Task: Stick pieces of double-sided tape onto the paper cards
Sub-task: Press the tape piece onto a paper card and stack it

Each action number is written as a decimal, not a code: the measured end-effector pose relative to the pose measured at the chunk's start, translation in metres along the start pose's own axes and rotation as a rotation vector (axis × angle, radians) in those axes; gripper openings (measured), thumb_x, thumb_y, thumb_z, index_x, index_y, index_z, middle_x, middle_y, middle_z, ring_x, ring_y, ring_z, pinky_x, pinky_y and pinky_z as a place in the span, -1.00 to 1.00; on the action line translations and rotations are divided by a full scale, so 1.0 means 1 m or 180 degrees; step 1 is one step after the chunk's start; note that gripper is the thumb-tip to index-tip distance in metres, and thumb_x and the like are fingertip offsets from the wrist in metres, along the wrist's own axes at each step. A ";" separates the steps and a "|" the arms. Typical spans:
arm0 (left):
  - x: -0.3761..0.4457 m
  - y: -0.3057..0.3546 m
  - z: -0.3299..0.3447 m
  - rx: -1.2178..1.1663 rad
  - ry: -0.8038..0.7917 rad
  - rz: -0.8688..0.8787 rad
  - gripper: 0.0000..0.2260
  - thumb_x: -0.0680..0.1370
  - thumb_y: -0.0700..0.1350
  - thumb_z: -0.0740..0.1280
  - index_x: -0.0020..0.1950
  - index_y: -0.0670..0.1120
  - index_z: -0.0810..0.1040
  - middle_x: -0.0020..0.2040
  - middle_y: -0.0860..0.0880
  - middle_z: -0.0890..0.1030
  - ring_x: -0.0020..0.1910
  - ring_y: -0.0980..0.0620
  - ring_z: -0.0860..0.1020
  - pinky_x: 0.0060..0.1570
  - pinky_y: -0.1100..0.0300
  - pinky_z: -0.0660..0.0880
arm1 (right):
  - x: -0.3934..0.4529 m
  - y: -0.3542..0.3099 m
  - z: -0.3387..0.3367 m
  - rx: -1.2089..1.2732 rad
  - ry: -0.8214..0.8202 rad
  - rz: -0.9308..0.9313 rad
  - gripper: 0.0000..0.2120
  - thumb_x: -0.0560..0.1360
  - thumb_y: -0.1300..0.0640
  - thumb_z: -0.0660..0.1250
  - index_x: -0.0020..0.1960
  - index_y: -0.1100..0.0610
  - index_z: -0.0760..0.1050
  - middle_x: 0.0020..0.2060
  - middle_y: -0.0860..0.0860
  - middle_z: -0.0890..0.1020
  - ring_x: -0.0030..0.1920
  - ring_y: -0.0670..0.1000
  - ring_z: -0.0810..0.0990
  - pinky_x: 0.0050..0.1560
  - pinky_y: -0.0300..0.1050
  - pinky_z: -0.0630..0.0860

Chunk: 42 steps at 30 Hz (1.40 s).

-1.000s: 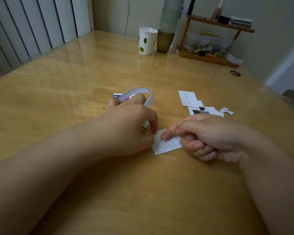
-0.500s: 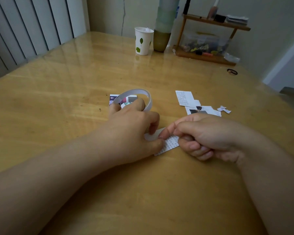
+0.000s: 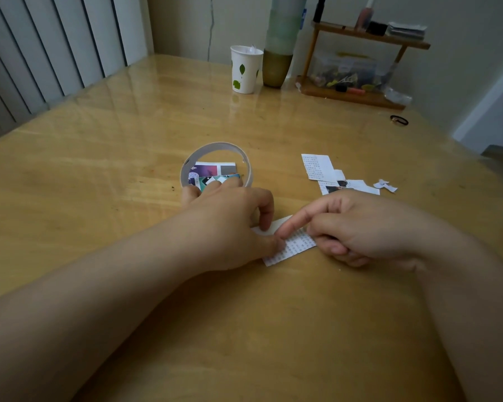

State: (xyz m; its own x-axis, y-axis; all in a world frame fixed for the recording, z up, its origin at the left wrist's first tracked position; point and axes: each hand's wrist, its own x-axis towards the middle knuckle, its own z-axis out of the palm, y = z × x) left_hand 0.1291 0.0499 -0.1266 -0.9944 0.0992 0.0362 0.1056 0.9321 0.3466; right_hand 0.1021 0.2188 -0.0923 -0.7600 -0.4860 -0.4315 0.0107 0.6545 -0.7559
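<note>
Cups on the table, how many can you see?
1: a white paper cup with green leaf prints stands at the table's far edge, just left of the tall green-and-brown vase. Others may be hidden on the shelf.

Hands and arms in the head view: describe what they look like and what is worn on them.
Both forearms are bare as far as the frame shows, with no sleeves in sight. The left hand and right hand wear no gloves; no rings, watch or bracelets show. The visible nails on the right hand's fingers look short and unpainted.
</note>
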 end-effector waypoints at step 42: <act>-0.003 -0.010 -0.004 -0.0059 -0.0143 0.0249 -0.78 0.38 0.27 0.32 -0.21 0.20 0.36 -0.12 0.15 0.35 -0.02 0.11 0.33 0.15 0.09 0.14 | -0.002 0.013 -0.028 -0.1363 0.0565 -0.0395 -0.69 0.54 0.10 0.26 -0.12 -0.29 0.63 -0.60 -0.16 0.38 -0.50 -0.12 0.31 -0.40 -0.20 0.28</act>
State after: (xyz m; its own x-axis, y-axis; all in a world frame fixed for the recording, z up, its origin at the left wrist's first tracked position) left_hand 0.1309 0.0387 -0.1265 -0.9821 0.1873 0.0219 0.1824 0.9143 0.3616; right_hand 0.0858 0.2447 -0.0874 -0.8382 -0.4936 -0.2320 -0.3275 0.7957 -0.5095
